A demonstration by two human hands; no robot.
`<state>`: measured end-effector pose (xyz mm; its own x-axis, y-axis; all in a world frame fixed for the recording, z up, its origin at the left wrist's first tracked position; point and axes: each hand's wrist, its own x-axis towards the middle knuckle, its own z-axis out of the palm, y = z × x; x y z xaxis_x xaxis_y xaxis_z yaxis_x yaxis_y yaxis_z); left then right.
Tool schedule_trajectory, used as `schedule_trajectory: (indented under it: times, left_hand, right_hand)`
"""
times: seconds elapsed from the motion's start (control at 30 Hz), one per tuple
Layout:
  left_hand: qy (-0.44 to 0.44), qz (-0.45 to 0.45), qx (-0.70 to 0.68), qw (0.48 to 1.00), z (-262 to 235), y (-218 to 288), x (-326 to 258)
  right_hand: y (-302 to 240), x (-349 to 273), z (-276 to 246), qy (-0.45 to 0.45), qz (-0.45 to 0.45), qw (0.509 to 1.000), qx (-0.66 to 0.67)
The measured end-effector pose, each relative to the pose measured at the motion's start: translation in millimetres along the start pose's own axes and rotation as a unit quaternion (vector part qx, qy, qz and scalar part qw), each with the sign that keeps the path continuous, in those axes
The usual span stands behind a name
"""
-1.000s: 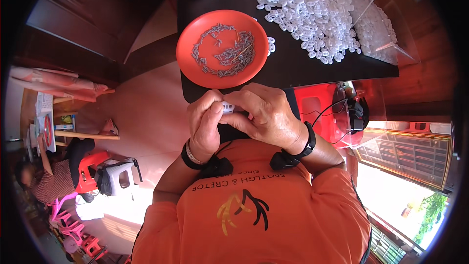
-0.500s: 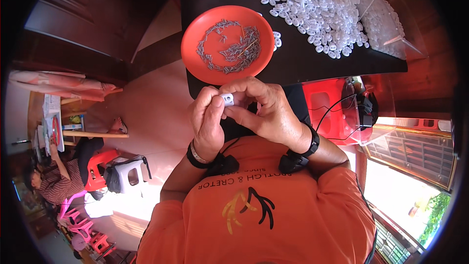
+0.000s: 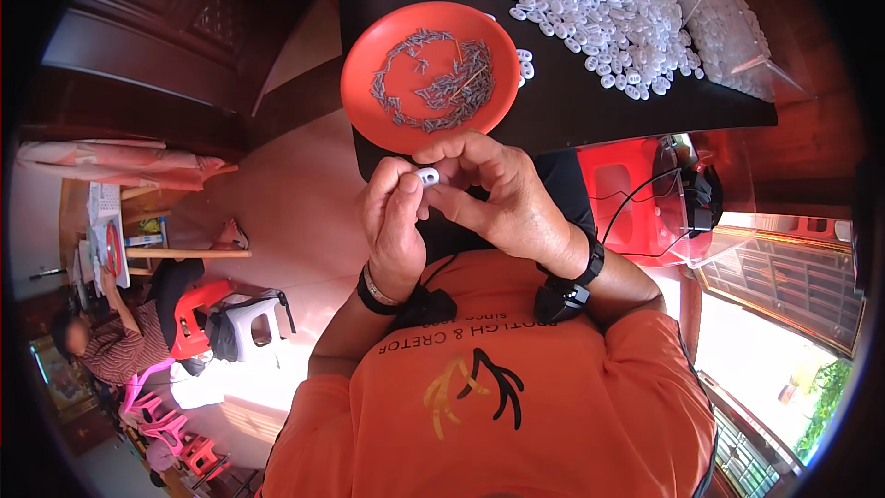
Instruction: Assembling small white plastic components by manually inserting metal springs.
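A small white oval plastic piece with two holes [image 3: 428,176] is pinched between the thumb and fingers of my left hand [image 3: 392,221]. My right hand [image 3: 512,203] curls around the other end of it, thumb and forefinger bent close against the piece. Whatever sits between the right fingertips is too small to make out. Just beyond my hands, at the table's near edge, stands an orange-red plate [image 3: 356,83]. Many small grey pins [image 3: 466,88] lie in it, along with a few thin yellowish sticks.
A large heap of similar white pieces [image 3: 599,18] covers the back right of the dark table [image 3: 544,120], beside a clear bag full of them [image 3: 728,32]. A red stool [image 3: 613,212] with black cables stands at the right. Another person [image 3: 129,341] sits far left.
Both hands have shifted slightly upward in view. The white piece has turned a little between the fingers, and the view has tilted slightly.
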<state>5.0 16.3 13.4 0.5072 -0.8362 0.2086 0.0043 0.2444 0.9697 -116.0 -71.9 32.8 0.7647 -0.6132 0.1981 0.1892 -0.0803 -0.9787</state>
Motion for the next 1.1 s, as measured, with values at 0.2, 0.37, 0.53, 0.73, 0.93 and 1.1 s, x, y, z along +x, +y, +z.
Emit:
schedule_trajectory:
  times: [0.2,0.37,0.53,0.73,0.93,1.1]
  left_hand:
    - [0.0,-0.032,0.002,0.999,5,4,-1]
    - [-0.003,-0.074,-0.024,0.997,8,8,0]
    - [-0.017,-0.052,0.019,0.998,1,1,2]
    - [0.001,-0.002,0.025,1.0,-2,-8,1]
    - [-0.013,-0.057,0.018,0.998,-1,1,2]
    - [-0.027,-0.054,0.007,0.998,-4,-5,2]
  right_hand:
    - [-2,2,-2,-0.026,0.036,0.998,0.05]
    - [-3,2,-3,-0.037,0.052,0.997,0.04]
    - [5,1,0,-0.018,0.033,0.995,0.096]
    - [-2,0,-1,0.014,-0.046,0.987,-0.15]
    - [6,1,-1,0.026,-0.171,0.954,-0.244]
    - [5,0,-1,0.03,-0.194,0.949,-0.246]
